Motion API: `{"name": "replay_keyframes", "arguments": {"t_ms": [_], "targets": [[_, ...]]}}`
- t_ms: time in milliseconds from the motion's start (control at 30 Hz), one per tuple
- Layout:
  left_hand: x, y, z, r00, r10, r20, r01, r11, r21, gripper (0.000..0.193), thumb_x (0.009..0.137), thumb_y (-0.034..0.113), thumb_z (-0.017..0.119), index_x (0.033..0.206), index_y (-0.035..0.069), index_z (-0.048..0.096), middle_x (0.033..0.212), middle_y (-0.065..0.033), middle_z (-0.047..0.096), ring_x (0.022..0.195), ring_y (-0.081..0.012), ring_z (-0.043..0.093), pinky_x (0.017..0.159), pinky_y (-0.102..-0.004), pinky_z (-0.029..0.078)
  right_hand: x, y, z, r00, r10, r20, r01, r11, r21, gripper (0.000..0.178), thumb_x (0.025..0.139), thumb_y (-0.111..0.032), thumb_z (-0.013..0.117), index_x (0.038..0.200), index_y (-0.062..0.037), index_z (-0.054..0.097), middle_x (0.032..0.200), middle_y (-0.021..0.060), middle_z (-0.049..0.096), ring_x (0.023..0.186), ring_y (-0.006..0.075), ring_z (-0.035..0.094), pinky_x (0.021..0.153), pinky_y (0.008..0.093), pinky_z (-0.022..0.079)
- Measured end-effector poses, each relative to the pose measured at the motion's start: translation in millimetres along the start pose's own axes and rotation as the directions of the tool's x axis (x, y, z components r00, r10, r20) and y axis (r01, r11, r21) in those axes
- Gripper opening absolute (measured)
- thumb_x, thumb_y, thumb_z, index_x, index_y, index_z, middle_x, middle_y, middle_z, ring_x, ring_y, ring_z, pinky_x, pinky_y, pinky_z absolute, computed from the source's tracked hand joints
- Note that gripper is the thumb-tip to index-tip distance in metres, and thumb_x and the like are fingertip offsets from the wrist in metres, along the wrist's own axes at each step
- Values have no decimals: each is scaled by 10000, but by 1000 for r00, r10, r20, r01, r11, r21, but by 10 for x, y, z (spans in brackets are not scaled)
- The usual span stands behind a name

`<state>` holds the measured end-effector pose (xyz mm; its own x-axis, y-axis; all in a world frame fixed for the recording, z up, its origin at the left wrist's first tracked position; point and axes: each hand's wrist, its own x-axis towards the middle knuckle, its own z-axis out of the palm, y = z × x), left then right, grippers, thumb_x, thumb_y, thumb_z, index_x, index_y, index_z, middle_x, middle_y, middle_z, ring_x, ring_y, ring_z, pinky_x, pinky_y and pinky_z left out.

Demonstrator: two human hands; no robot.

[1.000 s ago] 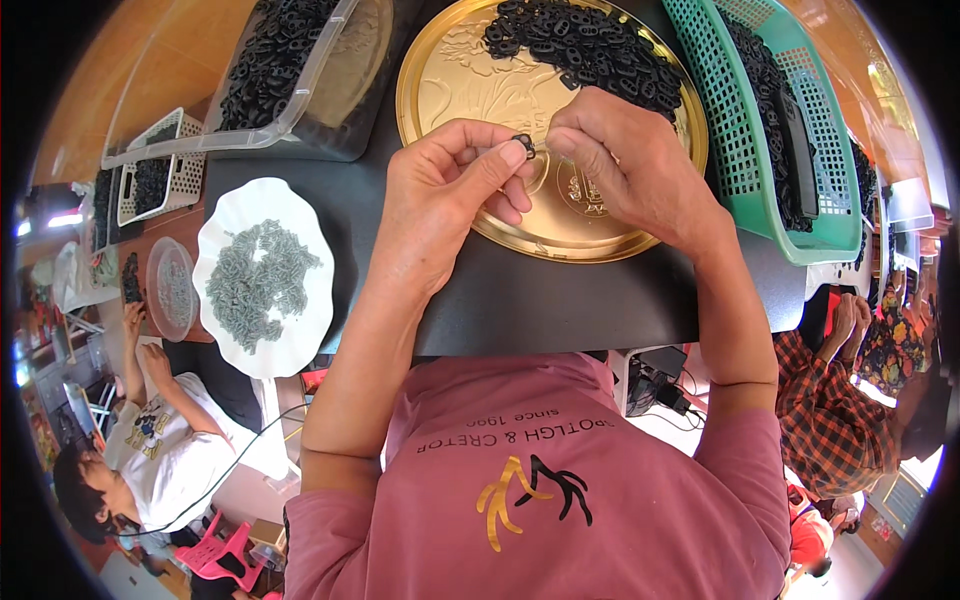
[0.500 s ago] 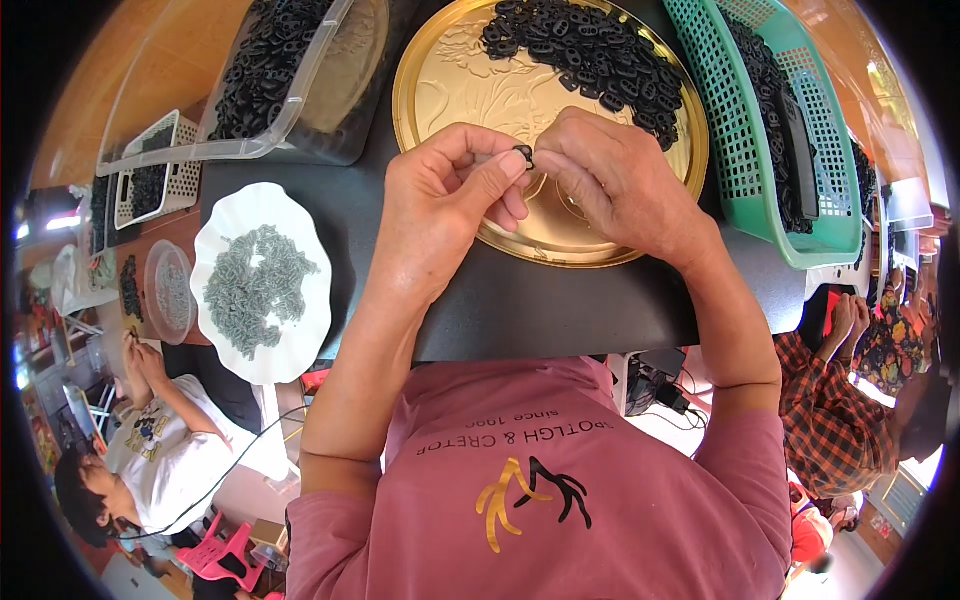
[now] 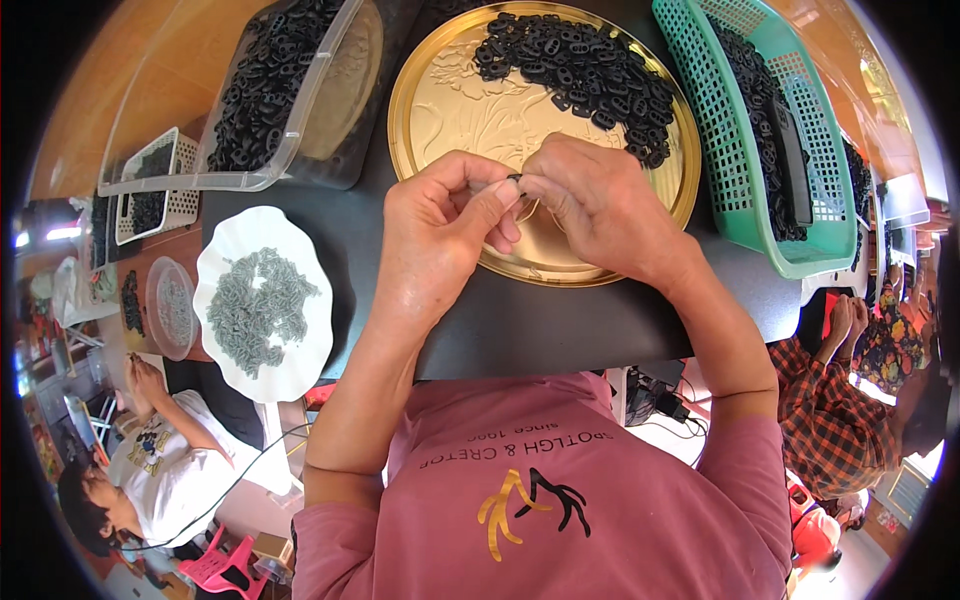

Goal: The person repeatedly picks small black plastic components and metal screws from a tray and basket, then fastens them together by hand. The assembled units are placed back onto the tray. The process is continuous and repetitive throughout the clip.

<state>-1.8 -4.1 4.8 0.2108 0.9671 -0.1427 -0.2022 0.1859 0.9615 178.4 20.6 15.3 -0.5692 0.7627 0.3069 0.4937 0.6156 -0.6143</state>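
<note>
Left hand (image 3: 437, 222) pinches black part (image 3: 516, 177); right hand (image 3: 606, 208) has closed in on it. We judge two-handed work now; right fingers' hold, we cannot tell.

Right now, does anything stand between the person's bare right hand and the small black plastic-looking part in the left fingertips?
Nothing visible does. The bare right hand is close beside the small black plastic-looking part, which the bare left hand pinches above the round golden tray. Fingers hide most of the part.
</note>
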Motion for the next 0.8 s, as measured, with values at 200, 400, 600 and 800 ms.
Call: {"name": "replay_keyframes", "arguments": {"t_ms": [200, 400, 600, 800], "targets": [[15, -25, -34, 1000, -14, -6, 13, 998, -60, 95, 901, 50, 612, 921, -43, 610, 735, -64, 634, 609, -91, 590, 562, -215, 492, 7, 23, -8, 997, 71, -17, -70, 996, 50, 107, 799, -97, 601, 857, -20, 555, 782, 148, 561, 761, 345, 594, 658, 417, 480], [18, -36, -43, 1000, -8, 22, 10, 997, -79, 89, 904, 45, 605, 929, -41, 607, 762, -77, 640, 605, -104, 594, 565, -219, 490, -12, 62, -12, 999, -27, -30, 27, 1000, -5, 113, 783, -93, 609, 846, -19, 551, 775, 137, 553, 743, 337, 596, 641, 408, 487], [3, -6, -8, 1000, -17, 7, 17, 1000, -23, 72, 901, 29, 603, 927, -38, 603, 750, -82, 639, 614, -105, 594, 567, -220, 483, -47, 94, 90, 991, -104, -83, 103, 995, -15, 127, 771, -89, 615, 818, -7, 531, 762, 138, 554, 714, 332, 605, 614, 397, 496], [-16, -52, -16, 1000, 27, -16, -27, 1000, 1, 76, 898, 32, 608, 928, -37, 600, 742, -87, 641, 612, -114, 592, 572, -224, 482, -41, 0, 121, 997, -3, -80, 2, 1000, -22, 141, 784, -90, 612, 800, 16, 520, 758, 165, 568, 695, 358, 609, 596, 413, 496]]}}
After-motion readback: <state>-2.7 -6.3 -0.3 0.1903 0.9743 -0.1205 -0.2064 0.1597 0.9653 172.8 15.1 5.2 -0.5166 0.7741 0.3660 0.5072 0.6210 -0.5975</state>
